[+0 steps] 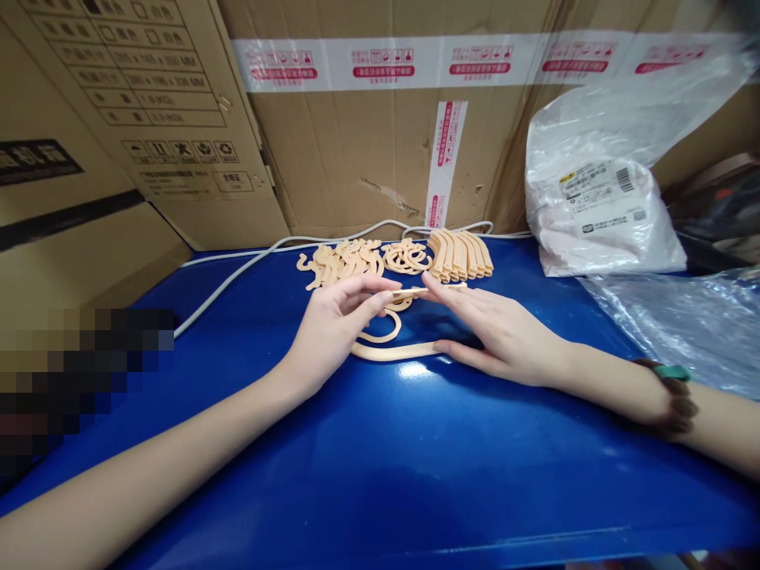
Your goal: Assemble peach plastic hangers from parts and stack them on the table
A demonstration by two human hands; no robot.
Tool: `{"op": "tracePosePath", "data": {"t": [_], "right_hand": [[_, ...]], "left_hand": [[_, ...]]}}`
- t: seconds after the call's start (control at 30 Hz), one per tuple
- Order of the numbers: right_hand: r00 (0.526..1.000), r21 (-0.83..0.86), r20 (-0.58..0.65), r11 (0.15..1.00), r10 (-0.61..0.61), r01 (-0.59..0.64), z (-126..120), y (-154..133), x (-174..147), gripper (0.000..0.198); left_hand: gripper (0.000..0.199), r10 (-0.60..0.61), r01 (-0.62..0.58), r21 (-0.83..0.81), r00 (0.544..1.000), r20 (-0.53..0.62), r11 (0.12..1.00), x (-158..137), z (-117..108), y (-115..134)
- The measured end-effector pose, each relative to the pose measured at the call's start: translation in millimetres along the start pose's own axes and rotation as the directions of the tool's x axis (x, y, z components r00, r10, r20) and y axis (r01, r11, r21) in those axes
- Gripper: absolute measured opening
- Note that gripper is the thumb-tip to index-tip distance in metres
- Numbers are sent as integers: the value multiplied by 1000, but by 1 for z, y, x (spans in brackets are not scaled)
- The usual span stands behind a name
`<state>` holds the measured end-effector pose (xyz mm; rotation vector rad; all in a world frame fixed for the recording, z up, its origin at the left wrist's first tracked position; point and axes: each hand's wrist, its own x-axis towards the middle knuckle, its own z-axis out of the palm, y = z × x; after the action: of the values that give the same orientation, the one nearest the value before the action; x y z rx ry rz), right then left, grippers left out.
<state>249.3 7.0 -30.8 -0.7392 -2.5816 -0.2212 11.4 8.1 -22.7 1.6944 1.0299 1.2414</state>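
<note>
Both hands (416, 332) pinch hook (395, 351) mid-table (380, 475).

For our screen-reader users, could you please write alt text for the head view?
Two bare hands, left hand and right hand, hold a thin peach plastic piece between their fingertips above a blue table. Behind lie piles of similar peach pieces, cardboard boxes and a white plastic bag.

Cardboard boxes (356, 158) stand behind a white cable (237, 273), a labelled white bag (599, 214) and clear plastic (682, 324).
</note>
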Motion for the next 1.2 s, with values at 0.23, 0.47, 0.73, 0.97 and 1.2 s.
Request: {"op": "tracePosePath", "data": {"t": [0.23,0.47,0.73,0.97,1.2], "right_hand": [[982,36,-39,983,182,-181,5,6,-2,68],[990,178,15,974,142,-142,0,4,2,48],[998,166,-55,986,22,-13,-1,5,3,46],[989,198,-113,978,91,-67,-4,4,1,39],[982,235,-152,969,114,-76,-7,2,1,26]], "left_hand": [[18,445,-539,385,840,309,749,-10,1,7],[23,487,-766,485,643,591,422,-19,5,14],[22,488,-776,521,629,605,356,-18,5,10],[23,524,-802,485,595,609,347,-20,4,13],[27,541,-670,572,734,411,474,-17,3,16]]}}
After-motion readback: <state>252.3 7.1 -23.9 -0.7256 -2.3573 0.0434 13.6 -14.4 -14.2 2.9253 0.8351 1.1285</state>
